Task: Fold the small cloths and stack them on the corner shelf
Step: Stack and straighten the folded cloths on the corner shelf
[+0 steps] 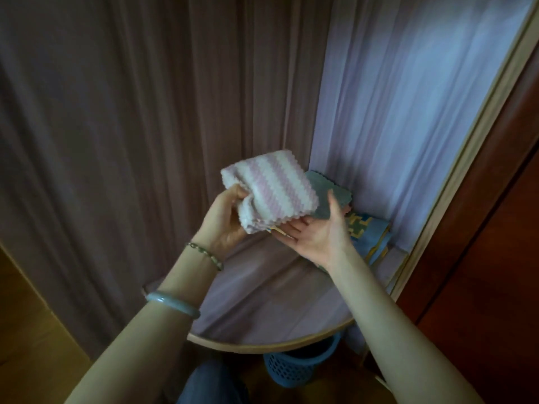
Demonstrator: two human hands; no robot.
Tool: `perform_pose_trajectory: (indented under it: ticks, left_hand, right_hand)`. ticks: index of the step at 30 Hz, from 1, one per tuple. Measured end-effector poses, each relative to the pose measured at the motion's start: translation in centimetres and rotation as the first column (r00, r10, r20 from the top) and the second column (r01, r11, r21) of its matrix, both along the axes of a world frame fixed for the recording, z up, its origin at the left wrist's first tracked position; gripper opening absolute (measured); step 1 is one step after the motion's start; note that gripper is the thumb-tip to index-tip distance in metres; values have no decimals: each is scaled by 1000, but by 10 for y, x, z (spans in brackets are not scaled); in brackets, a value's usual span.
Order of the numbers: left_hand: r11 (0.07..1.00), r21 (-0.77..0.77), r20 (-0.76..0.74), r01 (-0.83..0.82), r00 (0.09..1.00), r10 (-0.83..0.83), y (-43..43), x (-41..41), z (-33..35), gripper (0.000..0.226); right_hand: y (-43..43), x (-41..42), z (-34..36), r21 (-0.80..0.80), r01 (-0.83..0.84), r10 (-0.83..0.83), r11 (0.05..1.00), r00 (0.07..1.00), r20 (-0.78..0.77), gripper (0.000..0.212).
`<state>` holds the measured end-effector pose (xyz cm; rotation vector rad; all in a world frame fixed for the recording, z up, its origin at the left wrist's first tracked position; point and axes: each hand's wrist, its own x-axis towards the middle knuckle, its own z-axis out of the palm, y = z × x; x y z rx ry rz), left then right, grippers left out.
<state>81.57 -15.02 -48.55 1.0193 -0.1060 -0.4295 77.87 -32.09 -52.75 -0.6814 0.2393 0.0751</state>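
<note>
- While the striped cloth [271,191] was up in the air, it hung just left of the grey cloth [323,185] and a bit nearer the person. It covered that cloth's left edge from this angle. Couldn't tell if the two actually touched.
- Left hand [224,220] had its fingers curled round the bunched end, the end farthest from the grey cloth.
- Right hand [318,231] was palm up with the fingers pretty much flat under the cloth's other edge, thumb sticking up right against the grey cloth. So it was propping, not gripping.
- That grey cloth was the top of a pile at the back of the corner shelf [262,301], with a blue patterned cloth [370,231] poking out beneath it on the side away from the striped one.
- My read: the folded cloth's longer side ran roughly from the left hand toward the grey cloth, so it only needed a short slide that way and a drop.
- Right hand was clearly the nearer one. I'd guess it had to slip out from under without dragging the grey cloth off square.
</note>
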Motion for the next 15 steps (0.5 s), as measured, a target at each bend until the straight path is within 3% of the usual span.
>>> perform_pose_trajectory:
  ticks: [2,4,6,8,12,15]
  left_hand:
    - [996,-65,-46,58,997,-61,-14,5,-6,37]
    - [979,-176,-98,100,988,-119,-28,13,-14,49]
    - [976,-177,-122,129,981,-152,-39,25,-20,36]
    - [981,-125,-113,149,980,-164,-50,37,-19,14]
    - [995,-7,-109,103,989,-103,-81,62,-10,17]
    - [997,76,-72,-6,997,12,-105,83,-4,18]
  right_hand:
    - [-4,5,7,-29,20,-19,999,999,37,71]
    - [-13,12,12,-121,69,-63,990,997,52,45]
    - [-24,20,17,-232,125,-123,965,992,22,15]
    - [-41,32,22,-301,193,-199,934,980,10,14]
    - [-71,64,40,-254,347,-346,903,937,47,18]
    - [-86,93,50,-231,373,-381,899,925,8,14]
